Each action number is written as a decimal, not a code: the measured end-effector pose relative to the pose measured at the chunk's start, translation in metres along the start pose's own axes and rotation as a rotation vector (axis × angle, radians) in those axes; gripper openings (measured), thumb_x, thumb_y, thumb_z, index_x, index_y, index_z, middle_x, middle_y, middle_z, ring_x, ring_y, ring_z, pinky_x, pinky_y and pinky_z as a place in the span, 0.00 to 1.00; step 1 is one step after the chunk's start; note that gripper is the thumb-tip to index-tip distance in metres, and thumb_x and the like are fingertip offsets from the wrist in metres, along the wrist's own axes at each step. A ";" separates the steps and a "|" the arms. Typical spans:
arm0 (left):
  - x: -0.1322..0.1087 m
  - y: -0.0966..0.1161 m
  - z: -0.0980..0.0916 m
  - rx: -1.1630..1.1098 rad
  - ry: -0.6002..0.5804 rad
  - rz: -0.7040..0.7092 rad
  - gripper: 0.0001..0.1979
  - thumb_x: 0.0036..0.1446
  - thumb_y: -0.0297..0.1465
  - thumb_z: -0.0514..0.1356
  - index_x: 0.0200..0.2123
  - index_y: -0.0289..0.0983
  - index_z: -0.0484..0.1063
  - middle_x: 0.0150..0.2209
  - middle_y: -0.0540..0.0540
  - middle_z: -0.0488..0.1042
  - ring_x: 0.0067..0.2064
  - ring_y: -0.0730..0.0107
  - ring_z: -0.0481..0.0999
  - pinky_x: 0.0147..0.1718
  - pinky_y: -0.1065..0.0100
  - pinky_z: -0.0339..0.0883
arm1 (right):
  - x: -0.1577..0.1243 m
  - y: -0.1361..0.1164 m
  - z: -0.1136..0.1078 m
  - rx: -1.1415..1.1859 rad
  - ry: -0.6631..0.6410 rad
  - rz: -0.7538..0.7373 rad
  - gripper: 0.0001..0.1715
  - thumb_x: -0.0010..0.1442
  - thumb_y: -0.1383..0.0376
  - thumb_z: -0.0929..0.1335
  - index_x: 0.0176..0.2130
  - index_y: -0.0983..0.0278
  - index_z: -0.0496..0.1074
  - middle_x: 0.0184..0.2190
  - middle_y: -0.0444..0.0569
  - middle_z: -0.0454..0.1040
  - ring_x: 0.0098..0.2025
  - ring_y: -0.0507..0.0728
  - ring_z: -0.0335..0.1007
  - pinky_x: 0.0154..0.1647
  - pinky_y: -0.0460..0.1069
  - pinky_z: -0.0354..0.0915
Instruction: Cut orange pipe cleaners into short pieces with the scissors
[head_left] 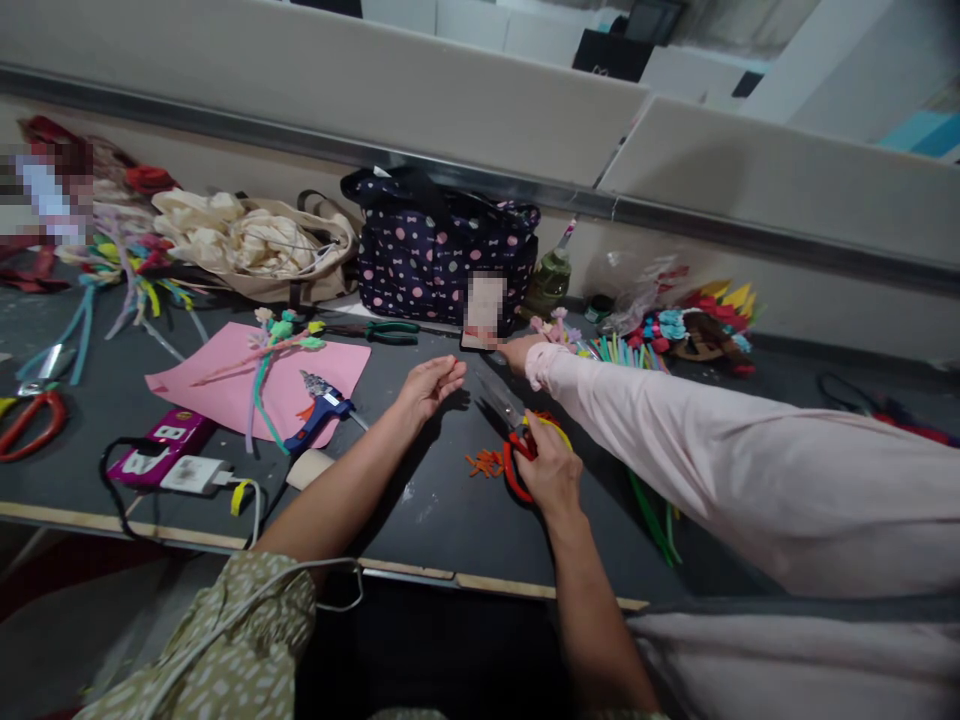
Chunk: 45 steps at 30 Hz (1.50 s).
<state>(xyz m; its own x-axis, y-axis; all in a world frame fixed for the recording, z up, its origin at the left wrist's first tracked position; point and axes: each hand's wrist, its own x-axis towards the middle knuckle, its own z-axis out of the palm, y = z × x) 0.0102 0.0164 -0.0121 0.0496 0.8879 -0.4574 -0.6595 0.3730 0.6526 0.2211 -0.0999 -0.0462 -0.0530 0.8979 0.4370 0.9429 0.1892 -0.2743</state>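
Note:
My right hand (553, 468) grips a pair of scissors (504, 400) with red and yellow handles, the blades parted and pointing away to the upper left. To their left, above the dark table, my left hand (433, 386) has its fingers drawn together. Anything between those fingertips is too small to make out. Short orange pipe-cleaner pieces (486, 463) lie on the table beside the scissor handles. Left of my left forearm, a blue glue gun (321, 408) rests on a pink sheet (206, 368) along with pipe-cleaner flowers (279, 335).
A co-worker's pale sleeve (675, 430) crosses from the right, the hand (517, 352) by a phone (484, 310). Behind stand a dotted bag (442, 250) and green bottle (551, 282). Pliers (394, 332), a purple power strip (176, 440) and red-handled scissors (34, 425) lie leftward.

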 end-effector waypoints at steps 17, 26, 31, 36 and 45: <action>0.006 -0.002 -0.004 0.093 -0.037 0.067 0.09 0.42 0.23 0.68 0.29 0.32 0.71 0.18 0.53 0.67 0.16 0.83 0.64 0.19 0.77 0.67 | 0.000 -0.001 0.000 0.003 0.005 0.021 0.26 0.59 0.63 0.63 0.57 0.62 0.64 0.39 0.50 0.74 0.40 0.55 0.69 0.39 0.48 0.63; -0.001 -0.001 -0.001 0.087 -0.056 0.122 0.10 0.43 0.25 0.68 0.28 0.32 0.70 0.29 0.44 0.76 0.30 0.71 0.77 0.26 0.74 0.71 | 0.000 -0.001 0.000 -0.013 0.005 0.023 0.26 0.59 0.63 0.63 0.57 0.62 0.64 0.41 0.51 0.74 0.41 0.55 0.69 0.40 0.48 0.64; -0.001 -0.002 0.000 0.113 -0.031 0.154 0.08 0.47 0.26 0.67 0.32 0.31 0.73 0.25 0.45 0.75 0.26 0.74 0.76 0.24 0.75 0.71 | 0.000 -0.001 0.000 -0.015 0.000 0.026 0.26 0.59 0.62 0.64 0.57 0.62 0.64 0.41 0.50 0.74 0.41 0.55 0.70 0.40 0.48 0.64; -0.001 -0.004 0.000 0.108 -0.065 0.161 0.07 0.48 0.22 0.65 0.34 0.30 0.74 0.27 0.43 0.76 0.28 0.73 0.76 0.29 0.73 0.72 | 0.000 -0.001 0.000 -0.011 -0.001 0.032 0.26 0.59 0.62 0.63 0.57 0.62 0.64 0.40 0.49 0.74 0.40 0.54 0.69 0.40 0.47 0.63; -0.002 -0.004 0.001 0.128 -0.109 0.114 0.08 0.44 0.22 0.67 0.31 0.31 0.74 0.32 0.42 0.77 0.31 0.72 0.77 0.30 0.73 0.72 | 0.000 0.000 0.000 0.030 0.008 0.020 0.26 0.59 0.61 0.63 0.57 0.61 0.64 0.39 0.50 0.74 0.39 0.54 0.70 0.39 0.48 0.64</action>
<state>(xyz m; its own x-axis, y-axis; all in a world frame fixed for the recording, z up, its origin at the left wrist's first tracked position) 0.0134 0.0137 -0.0134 0.0650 0.9477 -0.3125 -0.5647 0.2931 0.7715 0.2209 -0.0999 -0.0468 -0.0312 0.8984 0.4380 0.9335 0.1828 -0.3084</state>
